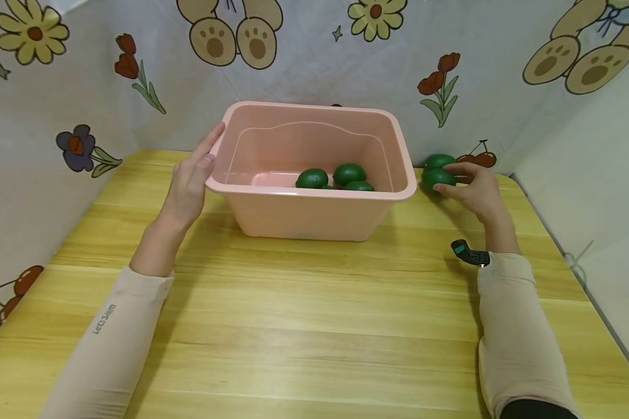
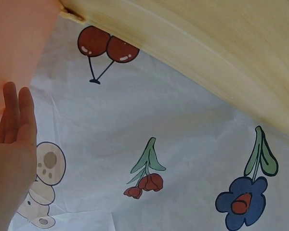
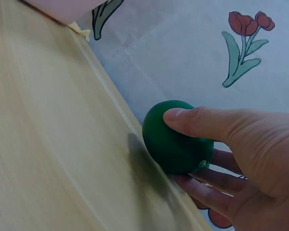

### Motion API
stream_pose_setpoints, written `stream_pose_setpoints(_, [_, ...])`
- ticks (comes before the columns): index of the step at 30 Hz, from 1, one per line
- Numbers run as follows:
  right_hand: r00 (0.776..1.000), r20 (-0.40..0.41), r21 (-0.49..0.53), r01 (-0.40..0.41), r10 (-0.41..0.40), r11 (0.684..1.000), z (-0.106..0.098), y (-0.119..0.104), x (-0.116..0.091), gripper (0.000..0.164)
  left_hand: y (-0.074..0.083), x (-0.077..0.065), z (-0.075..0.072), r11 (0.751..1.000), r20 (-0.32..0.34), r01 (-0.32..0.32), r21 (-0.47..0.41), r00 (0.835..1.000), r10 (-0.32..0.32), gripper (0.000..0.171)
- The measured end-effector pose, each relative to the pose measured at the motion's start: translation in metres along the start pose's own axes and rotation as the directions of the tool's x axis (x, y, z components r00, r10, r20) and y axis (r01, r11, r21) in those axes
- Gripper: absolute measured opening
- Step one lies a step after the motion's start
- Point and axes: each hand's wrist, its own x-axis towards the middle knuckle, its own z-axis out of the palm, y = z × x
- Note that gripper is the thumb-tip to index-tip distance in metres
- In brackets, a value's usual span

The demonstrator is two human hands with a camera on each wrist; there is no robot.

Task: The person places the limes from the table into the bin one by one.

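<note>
A pink plastic bin [image 1: 304, 215] stands at the back of the table, and several green limes [image 1: 349, 174] lie inside it. My left hand [image 1: 188, 180] rests along the bin's left side, fingers straight against the outer wall near the rim; the left wrist view shows the same straight fingers [image 2: 26, 115]. To the right of the bin, my right hand [image 1: 474, 189] pinches a lime [image 3: 173, 139] between thumb and fingers, close over the table's back edge. Another lime [image 1: 440, 161] sits just behind the held one. The bin's front wall hides part of the limes inside.
The wooden table [image 1: 293, 326] meets a white cloth [image 1: 314, 75] printed with flowers and bears at its back edge. A white panel [image 1: 597, 192] runs along the right side. A black strap device [image 1: 470, 253] sticks out from the right wrist.
</note>
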Motion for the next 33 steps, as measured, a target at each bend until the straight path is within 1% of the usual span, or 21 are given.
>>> stream_pose_setpoints(2, [0.999,-0.035,0.019,0.030,-0.030,0.999,-0.002,-0.005,0.000,0.061,0.000,0.000,0.000,1.000,0.001,0.001,0.000,1.000,-0.001,0.058])
stream_pose_setpoints(5, [0.994,-0.084,0.078,0.079,-0.072,0.994,-0.005,-0.015,0.002,0.058,0.000,-0.001,-0.001,1.000,-0.001,0.002,-0.003,1.000,-0.002,0.058])
stream_pose_setpoints(9, [0.987,-0.121,0.155,0.122,-0.104,0.980,-0.009,-0.031,0.002,0.056,0.000,-0.001,-0.001,1.000,0.002,0.006,-0.010,1.000,-0.006,0.058])
stream_pose_setpoints(11, [0.985,-0.133,0.171,0.129,-0.107,0.977,-0.010,-0.038,0.001,0.055,0.001,-0.001,-0.001,1.000,0.005,0.009,-0.015,1.000,-0.009,0.058])
stream_pose_setpoints(20, [0.976,-0.184,0.197,0.154,-0.118,0.968,-0.015,-0.075,-0.008,0.053,0.000,-0.002,-0.002,1.000,0.009,0.004,-0.018,1.000,-0.004,0.058])
stream_pose_setpoints(25, [0.962,-0.235,0.213,0.191,-0.139,0.958,-0.016,-0.096,-0.013,0.052,0.001,-0.002,-0.002,1.000,0.010,0.000,-0.025,1.000,0.000,0.057])
stream_pose_setpoints(30, [0.952,-0.249,0.189,0.228,-0.178,0.955,-0.012,-0.115,-0.019,0.051,0.001,-0.001,-0.001,1.000,0.008,-0.005,-0.022,1.000,0.005,0.058])
stream_pose_setpoints(33, [0.942,-0.257,0.183,0.269,-0.218,0.945,-0.008,-0.124,-0.023,0.050,0.000,0.000,0.000,1.000,0.010,-0.006,-0.020,1.000,0.006,0.058])
